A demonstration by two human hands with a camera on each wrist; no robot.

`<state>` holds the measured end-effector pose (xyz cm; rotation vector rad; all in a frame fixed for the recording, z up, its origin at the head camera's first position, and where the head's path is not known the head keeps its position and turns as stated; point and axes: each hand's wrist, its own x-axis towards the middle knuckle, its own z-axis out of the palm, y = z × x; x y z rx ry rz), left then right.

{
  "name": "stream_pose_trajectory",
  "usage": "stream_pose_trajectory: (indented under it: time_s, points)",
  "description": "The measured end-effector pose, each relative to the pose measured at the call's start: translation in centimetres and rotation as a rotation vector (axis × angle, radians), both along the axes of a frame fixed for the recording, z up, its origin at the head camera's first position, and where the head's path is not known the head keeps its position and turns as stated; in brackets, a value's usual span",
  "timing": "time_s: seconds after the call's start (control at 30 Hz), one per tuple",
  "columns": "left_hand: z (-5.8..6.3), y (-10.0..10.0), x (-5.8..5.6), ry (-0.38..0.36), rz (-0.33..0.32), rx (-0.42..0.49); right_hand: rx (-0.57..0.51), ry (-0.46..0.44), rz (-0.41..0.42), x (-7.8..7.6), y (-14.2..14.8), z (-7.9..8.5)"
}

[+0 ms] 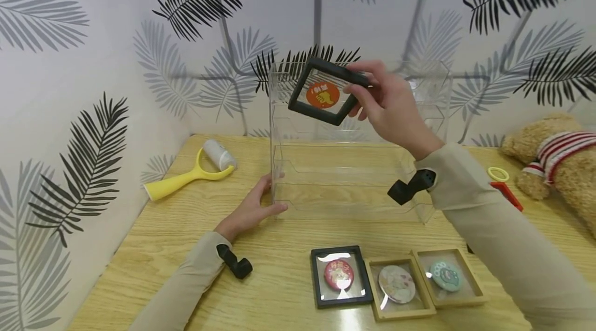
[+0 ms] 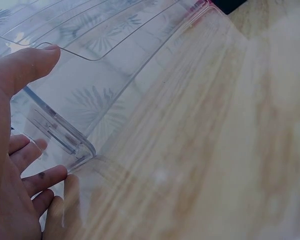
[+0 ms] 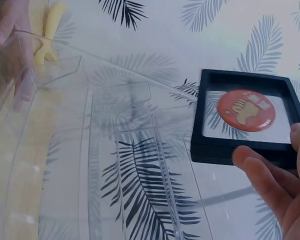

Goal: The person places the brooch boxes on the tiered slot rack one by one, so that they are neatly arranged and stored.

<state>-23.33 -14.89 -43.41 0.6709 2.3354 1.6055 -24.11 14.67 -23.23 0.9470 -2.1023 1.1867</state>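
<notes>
A clear plastic tiered rack (image 1: 335,169) stands on the table against the wall. My left hand (image 1: 253,208) holds its lower left side, thumb in front and fingers around the outer edge; the left wrist view shows the thumb (image 2: 32,67) over the panel. High at the rack's upper tiers, my right hand (image 1: 388,98) pinches a black display frame (image 1: 303,106) by its right side, tilted. Inside the frame's clear film sits a round orange badge (image 3: 246,110) with a thumbs-up hand. The frame is in the air, in front of the rack.
Near the front lie a black frame with a red badge (image 1: 339,275) and two tan frames (image 1: 404,314) with round badges. A yellow-handled lint roller (image 1: 186,181) is at left. At right are a teddy bear (image 1: 568,176), a yellow ring (image 1: 498,174) and a red object (image 1: 507,195).
</notes>
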Motion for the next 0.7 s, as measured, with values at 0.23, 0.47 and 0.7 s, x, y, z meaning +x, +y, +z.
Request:
stream_pose_trajectory:
  time_s: [0.23,0.47,0.7]
  points:
    - [-0.2,-0.2,0.1,0.028,0.009,0.007,0.004,0.165,-0.141,-1.7,-0.2,0.7]
    - [0.1,-0.2,0.3,0.031,0.02,0.003,0.022,0.268,-0.209,-3.3,-0.4,1.4]
    - [-0.1,-0.2,0.1,0.03,0.022,0.003,0.091,0.289,-0.237,-4.4,-0.6,1.7]
